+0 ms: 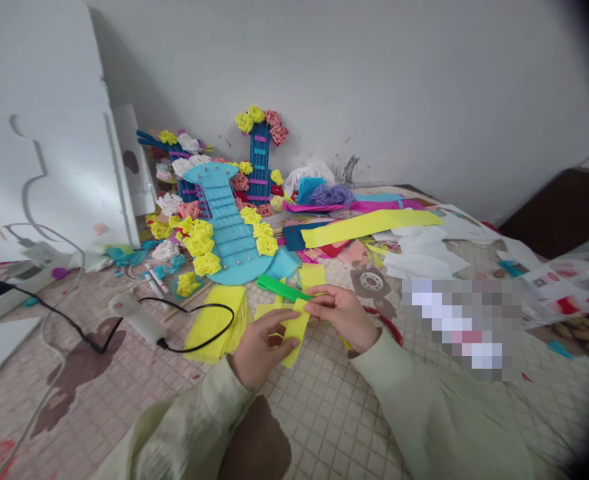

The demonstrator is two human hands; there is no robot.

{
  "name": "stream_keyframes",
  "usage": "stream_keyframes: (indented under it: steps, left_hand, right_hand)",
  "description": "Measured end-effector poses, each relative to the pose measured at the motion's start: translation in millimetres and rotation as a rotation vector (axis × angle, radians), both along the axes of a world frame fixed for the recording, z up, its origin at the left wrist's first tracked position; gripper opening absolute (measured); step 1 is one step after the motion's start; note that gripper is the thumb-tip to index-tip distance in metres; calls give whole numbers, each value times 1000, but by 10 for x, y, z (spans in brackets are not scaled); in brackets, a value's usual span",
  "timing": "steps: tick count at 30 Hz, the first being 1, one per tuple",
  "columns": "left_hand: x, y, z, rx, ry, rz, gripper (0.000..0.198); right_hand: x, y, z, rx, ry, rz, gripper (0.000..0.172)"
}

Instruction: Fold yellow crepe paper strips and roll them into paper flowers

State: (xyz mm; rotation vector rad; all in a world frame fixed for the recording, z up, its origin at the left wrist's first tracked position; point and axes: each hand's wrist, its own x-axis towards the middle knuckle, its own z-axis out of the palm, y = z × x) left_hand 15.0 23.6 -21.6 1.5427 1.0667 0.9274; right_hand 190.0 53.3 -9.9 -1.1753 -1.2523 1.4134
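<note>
Between my two hands is a small yellow paper strip (297,331), held up over the table. My left hand (263,341) pinches its left side between thumb and fingers. The fingertips of my right hand (342,313) grip its upper right corner. Just behind the strip lies a bright green tool (280,288), perhaps a cutter or stapler; its far end is hidden by my right hand. A stack of yellow paper sheets (219,323) lies to the left of my left hand. Beyond the green tool is another yellow paper piece (313,275).
A light blue guitar-shaped craft (229,233) with yellow paper flowers leans at the back. Left stands a white corded device (137,320), its black cable (209,307) looping over the stack. Red-handled scissors (390,327), seen in part, lie by my right wrist. A long yellow strip (369,228) lies behind.
</note>
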Motion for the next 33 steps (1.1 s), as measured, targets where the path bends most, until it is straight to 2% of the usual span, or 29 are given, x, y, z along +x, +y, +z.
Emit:
stream_keyframes:
  steps: [8, 19, 25, 33]
  left_hand:
    - [-1, 14, 39, -18, -31, 46, 34]
    - [3, 2, 2, -27, -51, 27, 39]
    - [15, -7, 38, -42, -30, 44, 40]
    - [13, 3, 12, -36, -60, 33, 39]
  right_hand:
    - [-53, -26, -5, -51, 26, 62, 37]
    - [-44, -18, -4, -30, 27, 14, 36]
    - [-70, -39, -5, -101, 57, 74, 44]
    - [-55, -33, -19, -10, 61, 7, 36]
